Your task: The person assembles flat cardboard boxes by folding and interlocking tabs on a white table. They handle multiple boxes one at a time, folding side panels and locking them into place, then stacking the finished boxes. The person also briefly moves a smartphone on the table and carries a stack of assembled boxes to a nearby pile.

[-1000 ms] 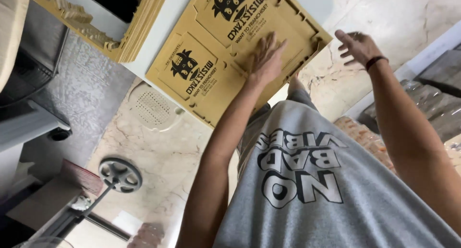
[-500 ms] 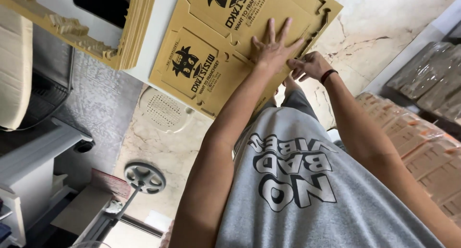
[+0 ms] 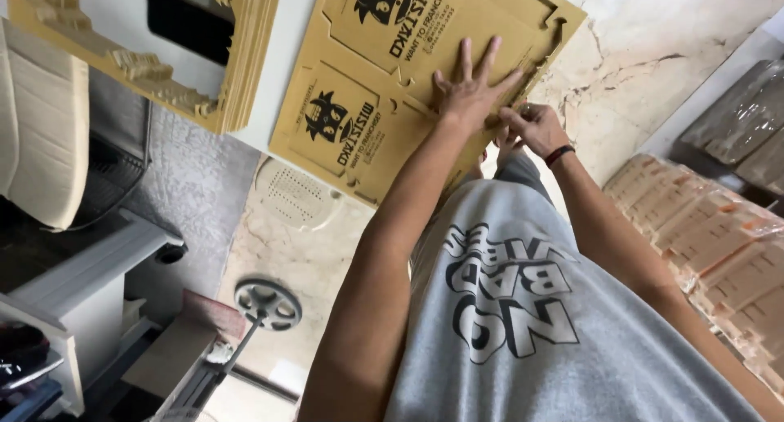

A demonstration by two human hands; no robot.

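Pressing a flat tan die-cut cardboard sheet [image 3: 408, 71] on the white worktop [image 3: 282, 79] with both hands.

Head view: the left hand [image 3: 469, 91] lies open, fingers spread, palm flat on the sheet near its notched right edge; the right hand [image 3: 531, 128], wearing one dark wristband, curls its fingers to pinch that same edge. One sheet shows two black printed figures. A second stack of tan cardboard [image 3: 163, 55] sits just left. Marble floor [image 3: 653, 55] lies open beyond the edge; wrapped box stacks [image 3: 719, 242] crowd the right.

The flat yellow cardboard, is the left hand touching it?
Touching. The head view shows the left hand pressed flat, fingers spread, on the printed yellow cardboard sheet, with no gap under the palm.
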